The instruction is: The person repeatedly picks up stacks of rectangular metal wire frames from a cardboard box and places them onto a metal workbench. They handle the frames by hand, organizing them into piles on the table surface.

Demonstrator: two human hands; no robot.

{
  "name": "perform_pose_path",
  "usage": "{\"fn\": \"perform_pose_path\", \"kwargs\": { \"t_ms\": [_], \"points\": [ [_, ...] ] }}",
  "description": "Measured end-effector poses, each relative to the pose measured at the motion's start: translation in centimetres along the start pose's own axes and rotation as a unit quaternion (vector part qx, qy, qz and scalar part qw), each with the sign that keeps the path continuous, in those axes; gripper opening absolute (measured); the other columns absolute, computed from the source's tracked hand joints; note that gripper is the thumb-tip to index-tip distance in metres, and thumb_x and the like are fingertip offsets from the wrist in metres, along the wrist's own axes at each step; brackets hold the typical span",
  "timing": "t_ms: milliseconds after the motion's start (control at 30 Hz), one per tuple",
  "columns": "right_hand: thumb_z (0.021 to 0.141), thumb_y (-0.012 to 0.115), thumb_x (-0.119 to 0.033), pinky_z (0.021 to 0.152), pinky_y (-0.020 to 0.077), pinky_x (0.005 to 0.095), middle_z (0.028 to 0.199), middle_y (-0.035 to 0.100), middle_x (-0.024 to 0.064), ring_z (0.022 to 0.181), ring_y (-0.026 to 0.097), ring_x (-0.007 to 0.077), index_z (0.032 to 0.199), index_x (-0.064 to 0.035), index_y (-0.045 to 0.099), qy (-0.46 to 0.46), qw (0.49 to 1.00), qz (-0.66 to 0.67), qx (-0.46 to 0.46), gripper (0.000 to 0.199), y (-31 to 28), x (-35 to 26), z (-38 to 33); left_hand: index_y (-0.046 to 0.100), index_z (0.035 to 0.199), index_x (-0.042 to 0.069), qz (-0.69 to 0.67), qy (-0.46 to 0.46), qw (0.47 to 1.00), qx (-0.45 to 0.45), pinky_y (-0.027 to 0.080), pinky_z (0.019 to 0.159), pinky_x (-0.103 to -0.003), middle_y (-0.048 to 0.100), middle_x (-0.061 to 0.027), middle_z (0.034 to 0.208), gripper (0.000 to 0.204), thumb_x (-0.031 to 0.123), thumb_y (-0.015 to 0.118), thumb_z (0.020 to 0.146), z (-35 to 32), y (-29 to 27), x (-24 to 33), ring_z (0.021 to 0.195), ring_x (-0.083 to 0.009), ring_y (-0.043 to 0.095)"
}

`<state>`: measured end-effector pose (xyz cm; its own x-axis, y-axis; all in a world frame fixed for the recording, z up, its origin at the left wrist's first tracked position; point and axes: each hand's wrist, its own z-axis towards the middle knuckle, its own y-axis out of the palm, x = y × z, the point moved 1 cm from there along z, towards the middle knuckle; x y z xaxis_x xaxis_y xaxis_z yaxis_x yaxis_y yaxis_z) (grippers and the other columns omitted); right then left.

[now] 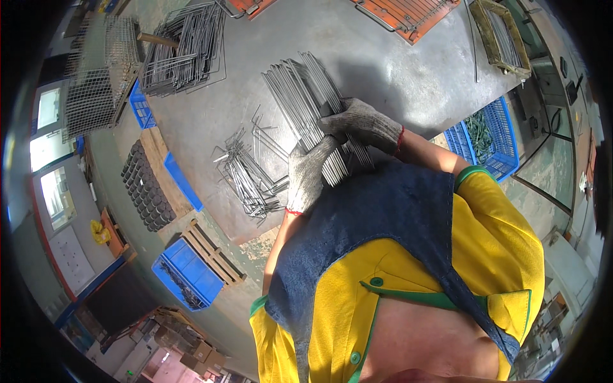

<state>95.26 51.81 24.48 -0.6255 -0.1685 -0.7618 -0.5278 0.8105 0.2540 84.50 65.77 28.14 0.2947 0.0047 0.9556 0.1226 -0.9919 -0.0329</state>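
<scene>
A thick bundle of thin steel wire rods (pixel 292 96) lies slanted on the metal table, its near ends close to my apron. My left hand (pixel 308 171), in a grey knit glove with a red cuff, closes on the near part of the bundle from the left. From the right, my right hand (pixel 367 126), gloved the same way with darkened fingertips, grips the rods a little farther up. The fingers of both hands are partly hidden among the rods. To the left of my left hand sits a loose, tangled pile of bent wire pieces (pixel 246 172).
The grey metal table (pixel 255 38) carries a stack of bent wire frames (pixel 185 54) at far left and orange racks (pixel 408 16) at the far edge. A rod-filled wooden box (pixel 501 38) is far right. Blue crates (pixel 498 137) (pixel 191 271) and dark cylinders (pixel 145 185) stand beyond the table.
</scene>
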Motion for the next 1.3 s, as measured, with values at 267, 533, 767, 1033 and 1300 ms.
{"fn": "perform_pose_path", "kwargs": {
  "t_ms": [267, 533, 767, 1033, 1300],
  "points": [
    [0.084, 0.071, -0.031, 0.053, 0.0463, 0.0252, 0.070, 0.060, 0.0013, 0.060, 0.056, 0.0100, 0.096, -0.0036, 0.066, 0.008, 0.998, 0.055, 0.015, 0.030, -2.1, -0.4, -0.3, 0.066, 0.108, -0.001, -0.219, -0.198, 0.955, 0.032, 0.052, 0.069, -0.025, 0.068, -0.0062, 0.090, 0.021, 0.014, 0.060, 0.094, -0.2, 0.3, 1.8, 0.077, -0.0136, 0.065],
    [0.083, 0.074, -0.031, 0.056, 0.0459, 0.0238, 0.078, 0.062, 0.0008, 0.066, 0.056, 0.0085, 0.095, -0.0057, 0.067, -0.004, 1.000, -0.004, -0.015, 0.029, 0.2, -1.4, -1.7, 0.064, 0.113, -0.002, -0.141, -0.167, 0.976, 0.009, 0.052, 0.070, -0.025, 0.069, -0.0081, 0.095, 0.027, 0.015, 0.062, 0.093, 0.3, -0.2, 0.5, 0.082, -0.0131, 0.065],
    [0.085, 0.071, -0.031, 0.062, 0.0486, 0.0262, 0.079, 0.064, 0.0033, 0.069, 0.060, 0.0115, 0.098, -0.0029, 0.066, -0.045, 0.996, -0.063, 0.034, 0.032, -0.7, 0.8, 0.7, 0.064, 0.113, -0.002, -0.151, -0.172, 0.973, 0.019, 0.051, 0.070, -0.026, 0.069, -0.0090, 0.091, 0.028, 0.018, 0.060, 0.094, 0.1, -0.2, 1.5, 0.080, -0.0141, 0.065],
    [0.090, 0.065, -0.040, 0.058, 0.0491, 0.0264, 0.080, 0.066, 0.0061, 0.068, 0.062, 0.0129, 0.094, -0.0014, 0.066, -0.029, 0.984, 0.177, -0.009, 0.039, 0.1, -1.5, -2.3, 0.059, 0.117, -0.002, -0.090, -0.141, 0.986, 0.000, 0.055, 0.071, -0.028, 0.067, -0.0102, 0.098, 0.030, 0.016, 0.061, 0.093, 0.3, -0.5, 0.8, 0.084, -0.0158, 0.066],
    [0.085, 0.065, -0.053, 0.049, 0.0403, 0.0244, 0.065, 0.061, 0.0042, 0.057, 0.055, 0.0105, 0.081, -0.0036, 0.069, -0.027, 0.998, 0.041, -0.038, 0.049, -0.3, 0.1, -1.0, 0.063, 0.113, -0.002, -0.116, -0.141, 0.983, 0.022, 0.050, 0.074, -0.026, 0.068, -0.0064, 0.095, 0.028, 0.014, 0.064, 0.091, 0.0, -0.6, 0.4, 0.084, -0.0120, 0.062]
  ]
}}
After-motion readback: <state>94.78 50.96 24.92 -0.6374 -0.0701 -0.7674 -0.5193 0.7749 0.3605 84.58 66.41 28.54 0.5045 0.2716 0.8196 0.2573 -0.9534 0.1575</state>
